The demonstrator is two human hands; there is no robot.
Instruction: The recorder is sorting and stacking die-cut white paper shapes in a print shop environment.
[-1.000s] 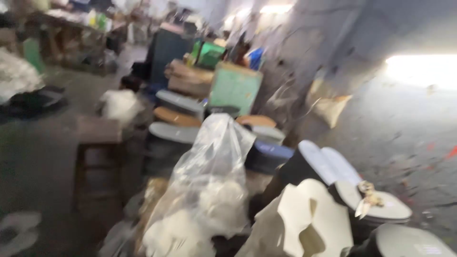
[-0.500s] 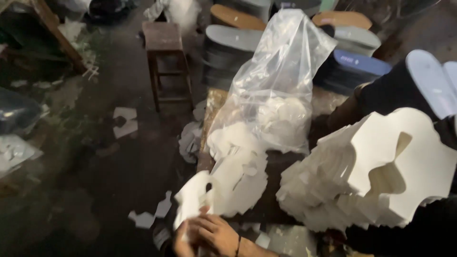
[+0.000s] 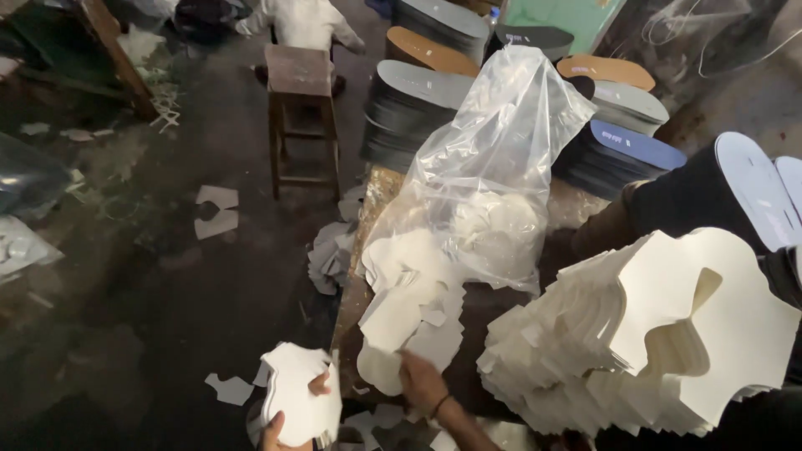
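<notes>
A dark, worn worktop [image 3: 493, 334] carries everything here. At its right end leans a tall fanned stack of white cut-out sheets [image 3: 660, 342]. Toward the worktop's far side slumps a clear plastic bag [image 3: 493, 167] of white pieces. From the bag's mouth a loose pile of white cut pieces [image 3: 409, 317] spills along the worktop's left edge. The left hand [image 3: 288, 422], off that edge, grips a small bundle of white cut pieces [image 3: 301, 392], fingers clamped around it. The right hand [image 3: 420, 380] rests on the pile's near end, fingers spread.
</notes>
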